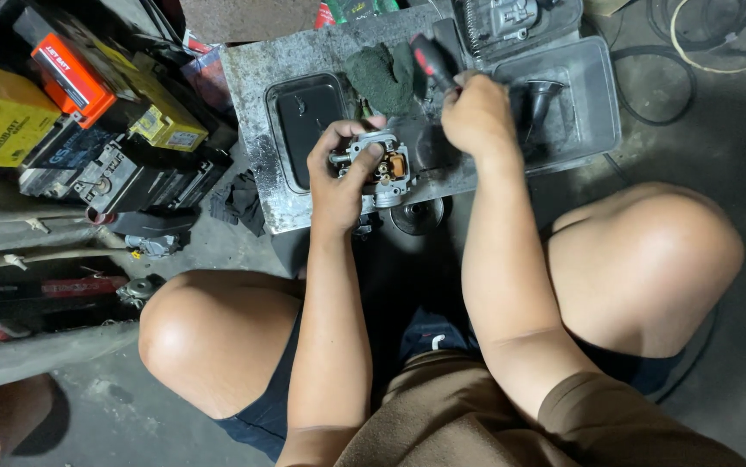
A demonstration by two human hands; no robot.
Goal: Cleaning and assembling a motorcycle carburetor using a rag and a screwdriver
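1. A small metal carburetor [381, 164] sits at the near edge of a low grey table [256, 78].
2. The left hand [342, 173] is clamped around the carburetor.
3. The right hand [477, 112] grips a red-and-black screwdriver [432, 60] just beyond the carburetor.
4. A green rag [381, 76] lies behind the carburetor; a black tray [304, 121] sits left of it.

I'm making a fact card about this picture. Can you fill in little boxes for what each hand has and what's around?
Left hand: grips a small metal engine part with an orange piece inside
Right hand: holds a screwdriver with a red and black handle, its tip hidden by the hand
Work surface: grey metal slab on the floor
On the slab: dark green rag, black tray, clear plastic tray with a black funnel
At the left: stacked yellow and black batteries
Posture: squatting, knees apart
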